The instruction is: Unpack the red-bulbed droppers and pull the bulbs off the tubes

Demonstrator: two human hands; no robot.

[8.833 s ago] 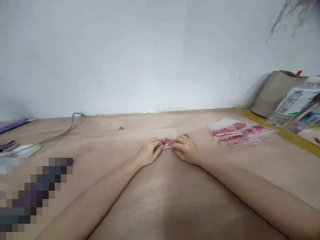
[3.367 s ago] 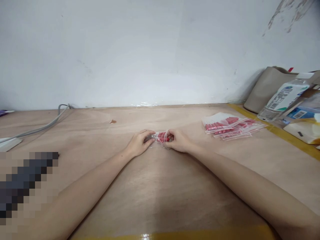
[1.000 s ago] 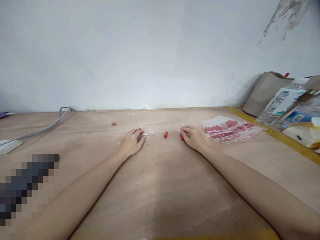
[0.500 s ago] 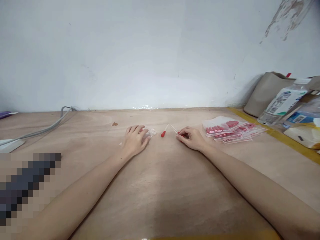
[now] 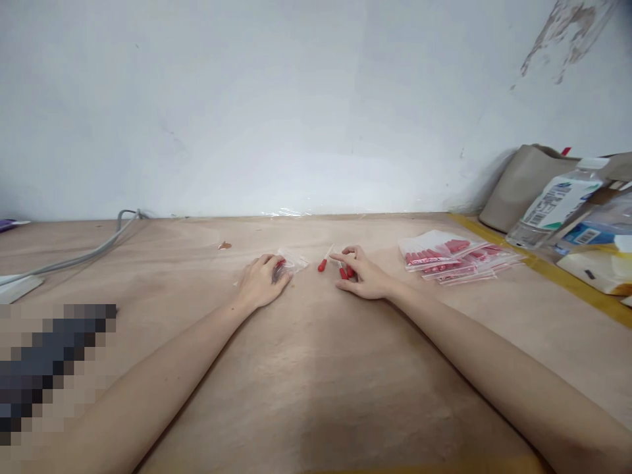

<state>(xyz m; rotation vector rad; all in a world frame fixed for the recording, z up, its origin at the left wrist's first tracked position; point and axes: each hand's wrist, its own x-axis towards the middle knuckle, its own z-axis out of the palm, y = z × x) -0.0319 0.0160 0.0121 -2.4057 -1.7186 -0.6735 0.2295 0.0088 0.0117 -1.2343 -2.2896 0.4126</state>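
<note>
My left hand (image 5: pixel 261 282) rests on the table with its fingers curled round a clear plastic bag (image 5: pixel 295 259), whose loose end sticks out to the right. Between the hands lies a dropper (image 5: pixel 322 265) with a red bulb and a thin clear stem pointing away from me. My right hand (image 5: pixel 368 276) is just right of it, thumb and forefinger spread apart. Within that gap lies a second red-bulbed dropper (image 5: pixel 343 272). Another red bulb (image 5: pixel 350 270) shows close against the fingers, partly hidden by them.
Zip bags (image 5: pixel 434 253) holding several red-bulbed droppers lie right of my right hand. Farther right are a plastic bottle (image 5: pixel 557 201) and a grey-beige container (image 5: pixel 508 187). A grey cable (image 5: pixel 99 253) crosses the table's left side. A white wall (image 5: pixel 316 118) rises behind.
My right hand has opened its fingers from a pinch on red-bulbed droppers and shifted slightly left; the droppers now lie between its fingers. My left hand has closed round the plastic bag.
</note>
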